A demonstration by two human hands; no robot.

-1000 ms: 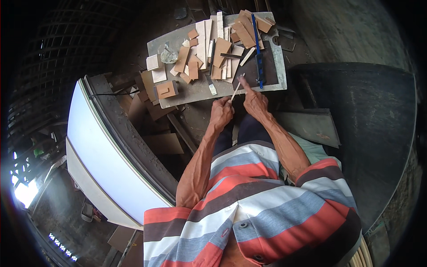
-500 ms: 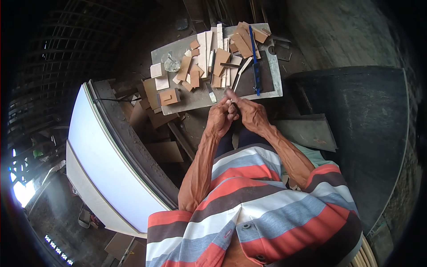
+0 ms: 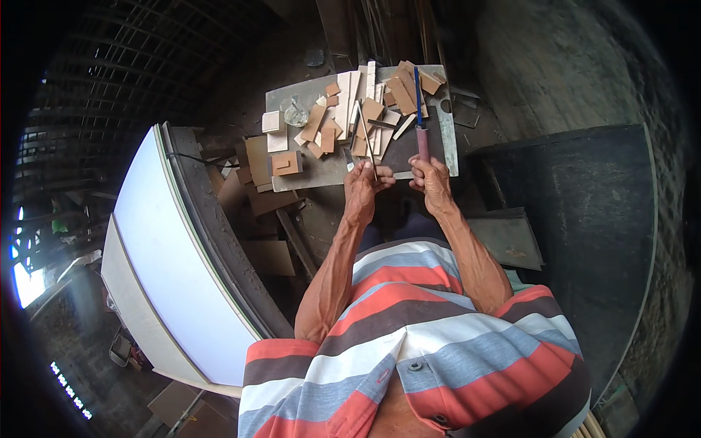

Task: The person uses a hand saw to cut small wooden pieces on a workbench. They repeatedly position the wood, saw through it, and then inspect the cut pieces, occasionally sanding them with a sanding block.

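My left hand (image 3: 363, 191) is closed around a thin wooden strip (image 3: 366, 131), which points up and away over the near edge of the worktable. To its right, my right hand (image 3: 432, 179) grips a short reddish-brown stick-like piece (image 3: 423, 144); its exact kind I cannot make out. Beyond that piece lies a long, narrow blue tool (image 3: 418, 95), its near part hidden. A pale wood strip (image 3: 404, 127) rests between the hands on the board. The hands are apart, both at the table's near edge.
On the grey worktable (image 3: 332, 175) lie several wood offcuts (image 3: 314, 123), a glass jar (image 3: 295, 113), a pale block (image 3: 272, 121) and a brown block (image 3: 286, 163). A large white panel (image 3: 179, 270) stands left; a dark board (image 3: 591, 197) leans right.
My hands were together over the near edge; they have separated. The thin strip now shows upright in my left hand, and the reddish-brown piece in my right. The view has shifted slightly.
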